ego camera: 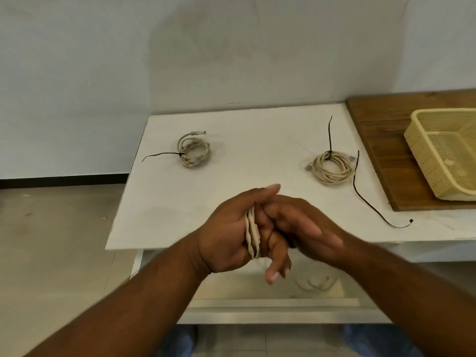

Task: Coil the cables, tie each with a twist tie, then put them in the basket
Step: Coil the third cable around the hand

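Observation:
A beige cable (pixel 253 234) is wound in several turns around the palm and fingers of my left hand (pixel 231 235), held above the table's front edge. My right hand (pixel 304 228) is blurred and lies against the left fingers; what it holds I cannot tell. A loose blurred length of cable (pixel 315 280) hangs below the hands. Two coiled beige cables lie on the white table (pixel 257 161): a small coil (pixel 194 150) at the back left and a larger coil (pixel 331 167) at the right, each bound with a black twist tie. A loose black twist tie (pixel 360 191) lies beside the larger coil.
An empty cream plastic basket (pixel 443 153) stands on a wooden board (pixel 381 130) at the table's right end. The table's left edge drops to a tiled floor. A grey wall runs behind the table.

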